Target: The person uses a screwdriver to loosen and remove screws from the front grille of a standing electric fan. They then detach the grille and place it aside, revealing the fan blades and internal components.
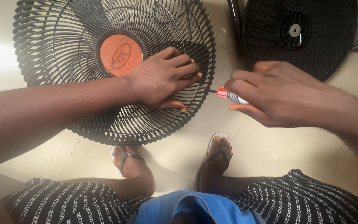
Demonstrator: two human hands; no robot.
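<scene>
Our left hand (164, 79) lies flat, fingers spread, on the right side of the black fan guard (63, 49), and our right hand (278, 97) pinches a red-and-white screwdriver (228, 95) whose tip meets the guard's rim just beside the left fingertips. Our right fingers hide most of the screwdriver's handle. Farther off, the frame's top edge cuts off a second guard (324, 37).

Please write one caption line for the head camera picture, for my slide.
Left hand presses on a black fan grille while right hand holds a screwdriver at its rim.
</scene>
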